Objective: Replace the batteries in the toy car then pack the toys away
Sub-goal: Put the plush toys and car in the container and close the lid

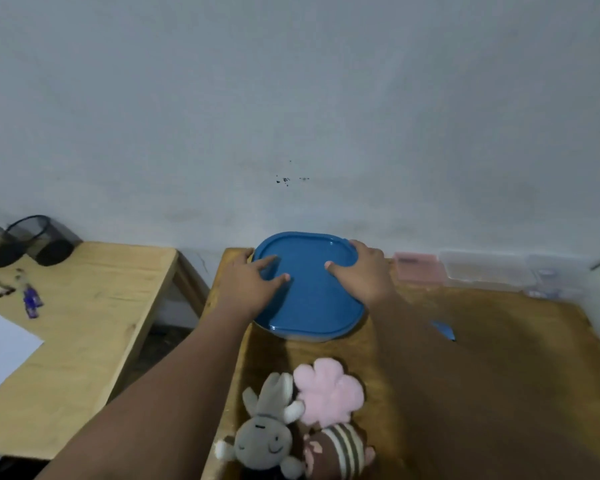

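My left hand (253, 282) presses flat on the blue lid (309, 303); my right hand (361, 271) covers its corner, grip unclear. Sealing now could shut the plush toys (267, 441) out; I see no toy car.

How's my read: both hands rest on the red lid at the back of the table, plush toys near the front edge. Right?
One slip: the lid is blue, not red, as the head view shows. The left hand and right hand do rest on it at the back of the table, plush toys near the front edge.
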